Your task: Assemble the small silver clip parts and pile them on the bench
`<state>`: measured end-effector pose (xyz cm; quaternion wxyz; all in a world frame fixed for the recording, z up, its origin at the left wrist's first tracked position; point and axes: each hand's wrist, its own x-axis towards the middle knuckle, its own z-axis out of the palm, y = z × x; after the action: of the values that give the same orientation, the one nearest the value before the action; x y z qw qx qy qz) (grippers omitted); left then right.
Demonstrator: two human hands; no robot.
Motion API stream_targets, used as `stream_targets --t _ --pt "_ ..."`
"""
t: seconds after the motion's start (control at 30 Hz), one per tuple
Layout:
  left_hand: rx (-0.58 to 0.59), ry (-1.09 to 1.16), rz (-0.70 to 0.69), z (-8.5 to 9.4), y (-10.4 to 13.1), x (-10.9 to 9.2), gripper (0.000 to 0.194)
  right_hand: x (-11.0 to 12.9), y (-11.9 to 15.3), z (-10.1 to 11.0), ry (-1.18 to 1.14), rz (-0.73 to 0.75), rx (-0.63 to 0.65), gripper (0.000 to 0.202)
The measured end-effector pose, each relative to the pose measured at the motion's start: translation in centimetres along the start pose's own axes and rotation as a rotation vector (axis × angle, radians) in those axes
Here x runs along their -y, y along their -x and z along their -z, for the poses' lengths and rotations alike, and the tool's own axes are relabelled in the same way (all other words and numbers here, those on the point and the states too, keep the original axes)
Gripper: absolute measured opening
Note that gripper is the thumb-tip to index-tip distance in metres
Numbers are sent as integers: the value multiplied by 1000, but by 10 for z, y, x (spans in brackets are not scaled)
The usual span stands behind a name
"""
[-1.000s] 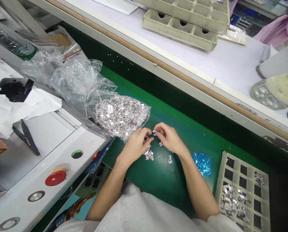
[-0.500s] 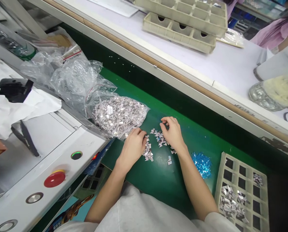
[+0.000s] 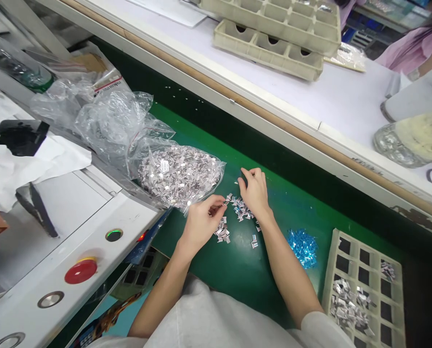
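Observation:
My left hand (image 3: 203, 220) is closed in a pinch, with a small silvery metal piece (image 3: 225, 203) at its fingertips. Beneath and beside it lies a loose cluster of similar pieces (image 3: 222, 232). My right hand (image 3: 255, 192) hovers just beyond a second pile of metal pieces (image 3: 242, 210), its thumb and forefinger apart. A tiny pale scrap (image 3: 236, 182) shows near that thumb. One piece with a blue strip (image 3: 254, 241) lies alone between my forearms. Past my left hand rests a clear plastic bag (image 3: 179, 174) full of these pieces.
A heap of blue slivers (image 3: 303, 247) lies right of my right forearm. Farther right stands a compartment tray (image 3: 328, 270) partly filled with metal pieces. A machine panel with a red button (image 3: 81, 270) borders the left. A raised white shelf (image 3: 274, 92) holds stacked trays; a co-worker's pink sleeve (image 3: 404, 50) shows beyond.
My left hand has shifted slightly right, and a small piece now shows in its pinch. My right hand has moved a little away from me and its thumb and forefinger have spread.

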<state>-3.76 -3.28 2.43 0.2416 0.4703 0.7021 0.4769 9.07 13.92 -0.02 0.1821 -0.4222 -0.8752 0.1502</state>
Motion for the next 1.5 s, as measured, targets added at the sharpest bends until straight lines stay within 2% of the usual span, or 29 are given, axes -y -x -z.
stream_targets --t 0.2,0.33,0.5,0.67,0.77,0.9,0.97,1.23,1.5 --pt "-11 132 17 -8 0 6 8 1 -2 -2 -15 -43 -16 39" --pt "22 248 71 -12 1 10 8 2 -5 -3 -59 -77 -39 29" --pt "19 286 79 -17 1 12 6 2 -5 -3 -136 -87 -71 15" --pt "-67 344 122 -20 -2 17 9 1 5 13 -291 31 -71 13" --pt "-107 362 144 -21 -3 21 9 5 16 30 -441 124 -7 11" --pt "-105 418 164 -23 -4 24 11 17 28 47 -651 160 247 9" --pt "-103 434 177 -24 -3 23 12 22 31 49 -685 146 315 9" --pt "-131 433 181 -24 -2 24 11 26 31 41 -706 150 279 9" --pt "-131 431 174 -24 -2 23 11 26 31 43 -722 130 272 10"
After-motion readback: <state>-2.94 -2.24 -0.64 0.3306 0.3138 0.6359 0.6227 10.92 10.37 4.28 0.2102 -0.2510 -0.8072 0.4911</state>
